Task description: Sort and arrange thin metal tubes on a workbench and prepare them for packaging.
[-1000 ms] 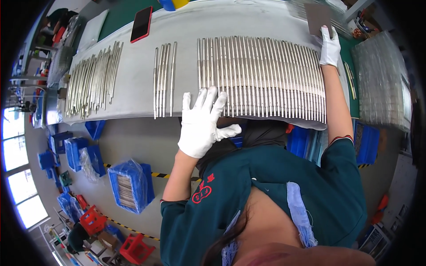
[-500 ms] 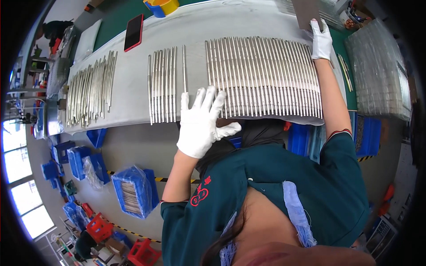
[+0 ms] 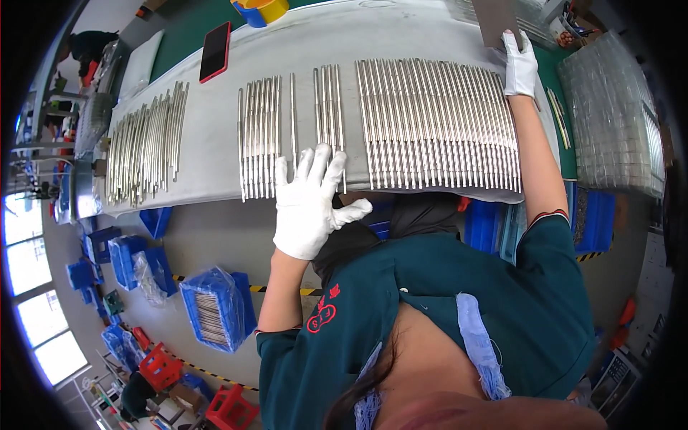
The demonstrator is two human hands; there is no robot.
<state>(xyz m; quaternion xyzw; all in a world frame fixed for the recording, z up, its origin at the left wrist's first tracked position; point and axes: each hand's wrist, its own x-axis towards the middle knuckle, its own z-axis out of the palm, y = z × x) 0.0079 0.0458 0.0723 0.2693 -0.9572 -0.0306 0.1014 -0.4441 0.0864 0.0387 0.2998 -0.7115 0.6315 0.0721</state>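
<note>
Both of my hands wear white gloves. My left hand (image 3: 312, 201) lies flat with its fingers spread at the near edge of the grey table mat (image 3: 208, 136), its fingertips on the ends of a few metal rods (image 3: 328, 107). To its left lies a small group of rods (image 3: 259, 136) with a single rod (image 3: 293, 115) beside it. A wide row of rods (image 3: 437, 122) lies side by side to the right. My right hand (image 3: 519, 66) reaches to the far right of that row and grips the edge of a dark flat board (image 3: 494, 20).
A loose pile of rods (image 3: 143, 150) lies at the table's left end. A red phone (image 3: 215, 51) and a yellow-blue container (image 3: 261, 10) sit at the back. Clear plastic trays (image 3: 616, 122) stand on the right. Blue bins (image 3: 211, 308) and red crates stand on the floor.
My left hand has slid a few rods leftward out of the wide row, opening a gap. My right hand has stayed on the dark board at the far right.
</note>
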